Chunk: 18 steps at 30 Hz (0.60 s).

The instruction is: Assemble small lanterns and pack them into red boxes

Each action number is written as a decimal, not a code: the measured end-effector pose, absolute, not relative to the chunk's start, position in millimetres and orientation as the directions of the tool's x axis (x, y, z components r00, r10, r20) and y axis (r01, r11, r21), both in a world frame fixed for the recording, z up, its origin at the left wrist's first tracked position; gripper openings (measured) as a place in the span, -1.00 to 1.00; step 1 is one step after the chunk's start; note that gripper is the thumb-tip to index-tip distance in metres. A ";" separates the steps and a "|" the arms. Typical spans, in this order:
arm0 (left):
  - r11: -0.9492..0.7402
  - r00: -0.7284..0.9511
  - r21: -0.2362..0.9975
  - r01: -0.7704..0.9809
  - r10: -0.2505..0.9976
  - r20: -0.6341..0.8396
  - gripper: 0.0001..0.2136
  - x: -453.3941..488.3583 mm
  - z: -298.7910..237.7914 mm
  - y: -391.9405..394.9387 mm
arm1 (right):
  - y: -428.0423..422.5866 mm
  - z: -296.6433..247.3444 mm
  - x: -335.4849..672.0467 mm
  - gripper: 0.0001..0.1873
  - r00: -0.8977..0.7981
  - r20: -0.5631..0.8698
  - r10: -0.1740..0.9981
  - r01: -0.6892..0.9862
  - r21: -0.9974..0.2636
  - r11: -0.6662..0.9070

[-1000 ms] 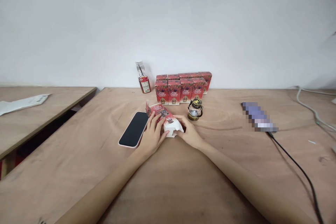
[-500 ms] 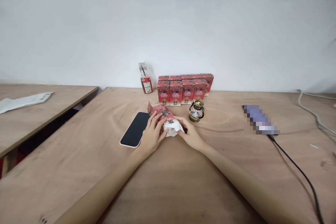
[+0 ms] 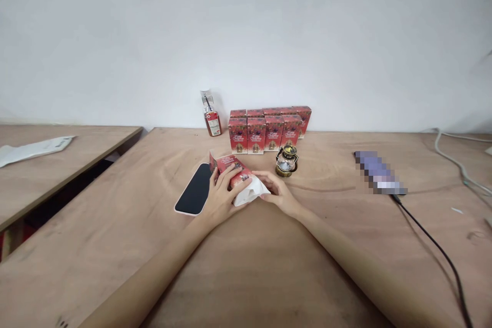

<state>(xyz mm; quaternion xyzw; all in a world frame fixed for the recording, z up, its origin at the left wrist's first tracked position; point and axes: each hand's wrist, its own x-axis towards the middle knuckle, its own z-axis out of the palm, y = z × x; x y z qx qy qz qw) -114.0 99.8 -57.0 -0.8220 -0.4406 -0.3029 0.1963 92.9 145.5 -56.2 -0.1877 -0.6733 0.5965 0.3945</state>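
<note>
My left hand (image 3: 221, 196) is wrapped round a small red printed box (image 3: 226, 165) lying on its side on the wooden table (image 3: 246, 266). White flaps or white packing (image 3: 249, 192) stick out of the box's open end. My right hand (image 3: 277, 193) pinches that white part, fingers closed on it. A small brass lantern (image 3: 286, 161) stands just beyond my right hand, apart from it. A black phone (image 3: 194, 196) lies face up beside my left hand.
Several matching red boxes (image 3: 269, 129) stand in rows by the wall, with a small bottle in clear wrap (image 3: 211, 119) to their left. A blurred device (image 3: 378, 173) with a black cable (image 3: 434, 246) lies at right. A second table (image 3: 46, 169) stands left, across a gap.
The box has tilted a little more onto its side and my left fingers have closed further over its top. My right hand stays on the white end.
</note>
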 end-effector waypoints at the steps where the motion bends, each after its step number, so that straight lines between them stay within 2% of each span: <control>1: -0.540 0.424 -0.055 0.840 0.590 0.687 -0.55 -113.9 -56.5 99.3 | 145.8 -55.4 93.9 -0.45 -0.623 0.302 0.721 -0.232 -0.952 0.198; 7: -0.578 0.448 -0.084 0.812 0.524 0.725 -0.71 -109.5 -54.6 95.5 | 144.6 -52.4 93.9 -0.44 -0.626 0.290 0.724 -0.302 -0.946 0.118; 12: -0.563 0.410 -0.047 0.825 0.539 0.736 -0.78 -106.8 -53.5 92.0 | 138.2 -53.9 88.4 -0.58 -0.621 0.224 0.751 -0.360 -0.933 -0.020; 14: -0.560 0.402 -0.040 0.828 0.542 0.738 -0.80 -106.6 -53.0 91.3 | 136.9 -56.1 87.0 -0.62 -0.620 0.218 0.754 -0.357 -0.934 -0.023; 18: -0.559 0.398 -0.030 0.829 0.550 0.734 -0.82 -106.7 -53.5 91.0 | 135.1 -60.7 84.7 -0.56 -0.611 0.238 0.755 -0.321 -0.946 0.038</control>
